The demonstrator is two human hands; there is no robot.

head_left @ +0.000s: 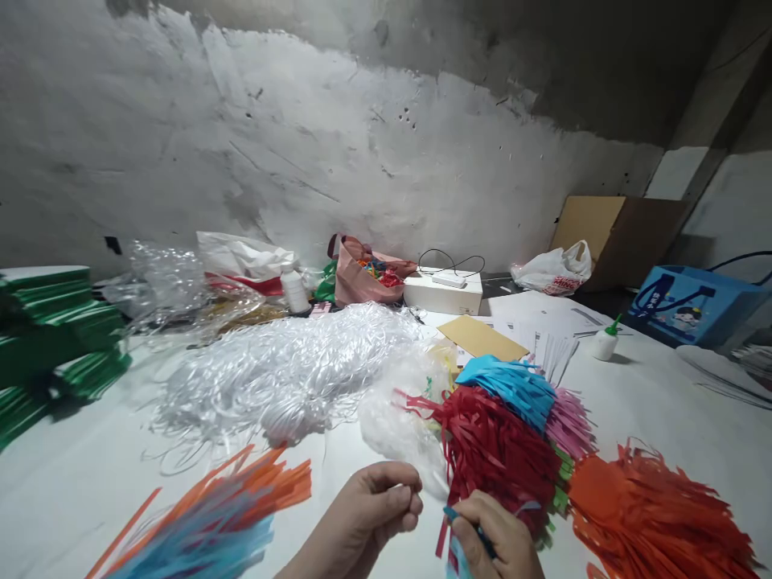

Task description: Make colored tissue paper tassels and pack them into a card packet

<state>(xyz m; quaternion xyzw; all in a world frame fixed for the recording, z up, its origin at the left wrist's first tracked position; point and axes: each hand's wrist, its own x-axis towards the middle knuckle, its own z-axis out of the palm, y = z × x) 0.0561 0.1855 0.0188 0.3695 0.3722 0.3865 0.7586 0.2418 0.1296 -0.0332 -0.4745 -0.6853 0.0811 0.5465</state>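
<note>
At bottom centre, the right hand [503, 537] is pinching a thin blue piece [450, 512]; the left hand [367, 513] is curling, its fingers pressing together, contents hidden. Red strips [500, 450] are lying close by, right of centre on the worktop [657, 394]; their loose ends could be snagging the piece if the hand swept sideways.

Left hand [379, 511]: thumb side up, fingers curled in, thumb tip against index; wrist [326, 551] bare, slanting up from bottom edge. Right hand [498, 539]: lower, back of hand up, pointing up-left, fingers bent, thumb and index pinched. Hands near each other, apart.
</note>
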